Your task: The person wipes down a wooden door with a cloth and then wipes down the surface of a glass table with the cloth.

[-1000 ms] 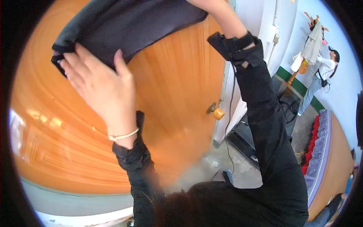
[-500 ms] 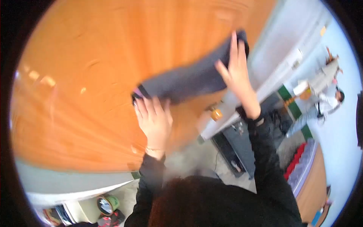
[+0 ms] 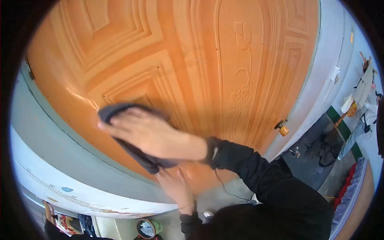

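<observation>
the right hand (image 3: 146,136) lies open over the dark cloth (image 3: 138,155) on the wooden door (image 3: 196,66). the left hand (image 3: 176,189) meets the cloth's lower edge; i can't tell if it grips. below, a green bin (image 3: 158,226) holds pale crumpled plastic (image 3: 147,229).

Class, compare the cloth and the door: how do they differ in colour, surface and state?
The cloth is dark, while the door is orange-brown. The cloth looks plain; the door has raised panels and a flower pattern. The cloth looks soft and loosely creased, whereas the door looks stiff.
</observation>
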A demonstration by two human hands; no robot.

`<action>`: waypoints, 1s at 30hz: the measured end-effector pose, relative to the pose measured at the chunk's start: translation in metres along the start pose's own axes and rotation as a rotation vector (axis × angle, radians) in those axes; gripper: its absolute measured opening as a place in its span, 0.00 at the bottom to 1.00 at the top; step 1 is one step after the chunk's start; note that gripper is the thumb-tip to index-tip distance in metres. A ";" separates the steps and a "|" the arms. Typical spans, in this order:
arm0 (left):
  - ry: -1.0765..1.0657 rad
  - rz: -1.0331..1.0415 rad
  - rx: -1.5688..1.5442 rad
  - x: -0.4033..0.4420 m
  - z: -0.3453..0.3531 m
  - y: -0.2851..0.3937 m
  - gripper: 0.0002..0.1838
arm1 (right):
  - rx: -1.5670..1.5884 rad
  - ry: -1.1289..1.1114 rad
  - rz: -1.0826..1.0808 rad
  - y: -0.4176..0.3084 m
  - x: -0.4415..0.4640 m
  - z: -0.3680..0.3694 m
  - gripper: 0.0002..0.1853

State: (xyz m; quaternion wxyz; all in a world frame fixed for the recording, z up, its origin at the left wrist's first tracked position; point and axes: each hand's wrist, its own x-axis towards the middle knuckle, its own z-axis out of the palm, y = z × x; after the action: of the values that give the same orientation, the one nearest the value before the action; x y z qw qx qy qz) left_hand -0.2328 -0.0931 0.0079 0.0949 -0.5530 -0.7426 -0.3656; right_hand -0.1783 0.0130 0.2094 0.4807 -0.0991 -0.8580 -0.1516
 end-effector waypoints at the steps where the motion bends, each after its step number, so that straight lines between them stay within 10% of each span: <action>1: -0.046 -0.061 -0.028 0.000 -0.002 -0.008 0.34 | 0.039 -0.006 -0.028 -0.006 0.005 0.014 0.27; 11: -0.180 -0.249 -0.110 -0.032 0.026 0.004 0.33 | 0.101 -0.285 0.209 0.024 -0.140 -0.044 0.33; 20: 0.006 0.088 -0.478 -0.027 0.057 0.215 0.34 | -0.402 -0.061 0.637 0.114 -0.283 -0.250 0.51; 30: 0.343 0.420 -0.094 0.035 0.114 0.399 0.25 | -0.422 0.320 0.667 0.205 -0.322 -0.354 0.54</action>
State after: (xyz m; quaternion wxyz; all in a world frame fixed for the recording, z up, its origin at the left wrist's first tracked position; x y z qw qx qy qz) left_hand 0.1396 0.0550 0.1205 0.2671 -0.6286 -0.5671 -0.4603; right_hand 0.3347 0.0705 0.1419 0.5995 -0.4430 -0.6436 -0.1736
